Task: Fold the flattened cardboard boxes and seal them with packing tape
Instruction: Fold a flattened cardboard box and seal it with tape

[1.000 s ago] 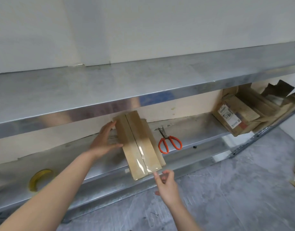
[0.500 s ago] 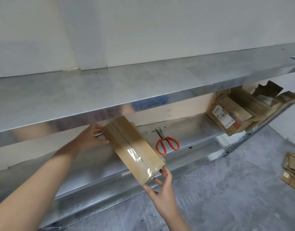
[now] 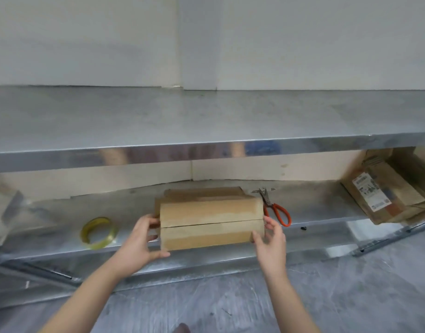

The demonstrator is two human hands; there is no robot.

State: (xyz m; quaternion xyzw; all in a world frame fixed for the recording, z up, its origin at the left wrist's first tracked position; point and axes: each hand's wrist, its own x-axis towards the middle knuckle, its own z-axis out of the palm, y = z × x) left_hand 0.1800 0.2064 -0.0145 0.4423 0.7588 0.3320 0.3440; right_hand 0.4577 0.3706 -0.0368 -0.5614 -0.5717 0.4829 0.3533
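cardboard box (image 3: pixel 211 218) gripped at both ends, over the lower shelf (image 3: pixel 62 243) of a metal rack

the left hand (image 3: pixel 140 239) curls round the box's 9 o'clock end, fingers (image 3: pixel 149 222) on the side and thumb under the bottom corner, while the right hand (image 3: pixel 270 239) clasps the 3 o'clock end the same way. box is folded up, long side level, with a seam running straight across the face toward the camera and a paler band either side of it. can't tell if its bottom rests on the shelf. yellowish tape roll (image 3: pixel 98 233) lies flat on the shelf at 9 o'clock from the box, well apart. orange-handled scissors (image 3: pixel 276 210) sit just beside it at 2 o'clock, partly behind the right hand. a pile of flattened boxes (image 3: pixel 384 195) leans far off at 3 o'clock.
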